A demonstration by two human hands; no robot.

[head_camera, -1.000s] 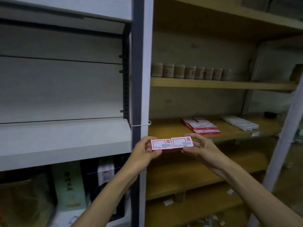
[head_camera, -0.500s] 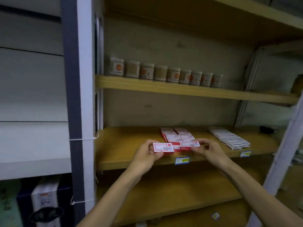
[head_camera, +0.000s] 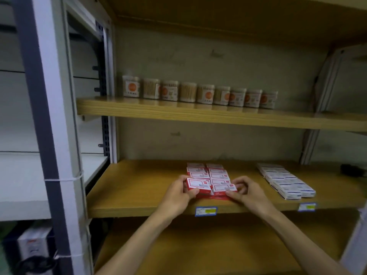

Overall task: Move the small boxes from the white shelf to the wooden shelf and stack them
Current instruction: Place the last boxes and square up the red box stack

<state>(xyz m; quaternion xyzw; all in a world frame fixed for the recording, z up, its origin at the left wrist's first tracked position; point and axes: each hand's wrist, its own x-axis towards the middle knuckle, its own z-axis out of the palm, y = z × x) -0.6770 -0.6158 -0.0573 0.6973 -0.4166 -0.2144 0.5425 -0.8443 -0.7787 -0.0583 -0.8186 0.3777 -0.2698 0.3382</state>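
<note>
On wooden shelf (head_camera: 139, 195), front of red stack (head_camera: 208, 173): left hand (head_camera: 176, 195) grips one small box (head_camera: 198, 185); right hand (head_camera: 248, 193) pinches its neighbour box (head_camera: 224, 189); prob. light, stiff card w/ slick faces; hold by short ends.

Shop — price-tagged (head_camera: 206, 211) stocked shelves (head_camera: 139, 195)

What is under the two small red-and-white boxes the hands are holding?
Under the two small red-and-white boxes, gripped by left hand and right hand, more red-and-white boxes lie on the wooden shelf. Layer count is hidden.
</note>
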